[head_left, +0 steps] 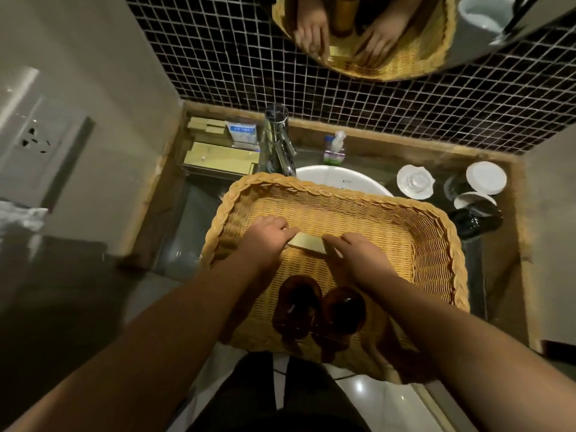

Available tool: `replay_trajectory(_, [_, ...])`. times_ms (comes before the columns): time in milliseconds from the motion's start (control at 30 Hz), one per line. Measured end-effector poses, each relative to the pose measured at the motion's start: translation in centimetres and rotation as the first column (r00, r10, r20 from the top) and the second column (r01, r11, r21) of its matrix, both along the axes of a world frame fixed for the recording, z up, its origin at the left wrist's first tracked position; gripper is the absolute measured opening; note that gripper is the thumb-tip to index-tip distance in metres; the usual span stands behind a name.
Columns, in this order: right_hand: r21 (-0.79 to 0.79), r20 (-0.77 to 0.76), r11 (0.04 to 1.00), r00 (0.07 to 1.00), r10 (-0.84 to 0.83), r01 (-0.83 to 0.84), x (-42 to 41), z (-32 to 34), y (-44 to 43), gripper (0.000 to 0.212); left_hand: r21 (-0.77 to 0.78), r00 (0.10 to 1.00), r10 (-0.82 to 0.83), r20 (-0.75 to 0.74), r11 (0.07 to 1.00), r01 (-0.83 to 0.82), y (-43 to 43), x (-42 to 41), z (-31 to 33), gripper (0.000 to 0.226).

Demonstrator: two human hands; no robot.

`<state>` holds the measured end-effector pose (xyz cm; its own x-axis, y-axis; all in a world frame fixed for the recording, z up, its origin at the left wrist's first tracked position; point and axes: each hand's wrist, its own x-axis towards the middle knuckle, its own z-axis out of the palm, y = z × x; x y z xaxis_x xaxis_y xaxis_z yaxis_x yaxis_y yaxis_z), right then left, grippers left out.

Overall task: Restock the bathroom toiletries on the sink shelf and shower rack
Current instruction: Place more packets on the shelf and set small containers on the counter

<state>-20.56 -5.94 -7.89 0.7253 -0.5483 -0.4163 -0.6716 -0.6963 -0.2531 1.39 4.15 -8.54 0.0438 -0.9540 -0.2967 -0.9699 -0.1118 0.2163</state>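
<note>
Left hand (266, 241): fingers pinch the gold box (307, 243) at its left end.
Right hand (358, 254): fingers pinch its right end.
Wicker basket (343, 194): holds two amber bottles (321, 310).

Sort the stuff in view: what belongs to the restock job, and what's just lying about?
Job:
- small gold box, held between left hand and right hand
- wicker basket
- brown bottles standing in it
- stacked gold boxes on the shelf left of the tap

Lying about:
- tap
- small bottle behind the sink
- cups at right
- wall socket
</note>
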Motion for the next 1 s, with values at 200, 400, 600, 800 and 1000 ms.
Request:
replay_trajectory(200, [-0.175,0.132,0.978,0.982,0.134,-0.11,0.6,3.3,-1.7,0.069,-0.07,0.996,-0.037,0.08,0.997,0.042,-2.0,2.0,4.2,0.06])
replay_trajectory(400, [-0.278,0.236,0.95,0.949,0.208,-0.139,4.5,6.9,-3.7,0.065,-0.182,0.978,-0.065,0.198,0.978,0.102,-2.4,6.0,9.3,0.07])
replay_trajectory(600, [-0.341,0.238,0.923,0.934,0.267,-0.177,10.7,10.1,-4.3,0.076,-0.192,0.959,0.015,0.282,0.981,0.041,-2.6,11.0,13.0,0.07])
replay_trajectory(800, [-0.294,0.255,0.941,0.935,0.245,-0.166,16.9,10.3,-4.2,0.082,-0.214,0.932,0.166,0.323,0.972,-0.099,-2.5,15.5,13.0,0.073])
replay_trajectory(1000, [-0.189,0.205,0.973,0.963,0.172,-0.134,23.3,7.9,-3.9,0.084,-0.177,0.924,0.242,0.295,0.965,-0.196,-3.4,19.3,9.5,0.073])
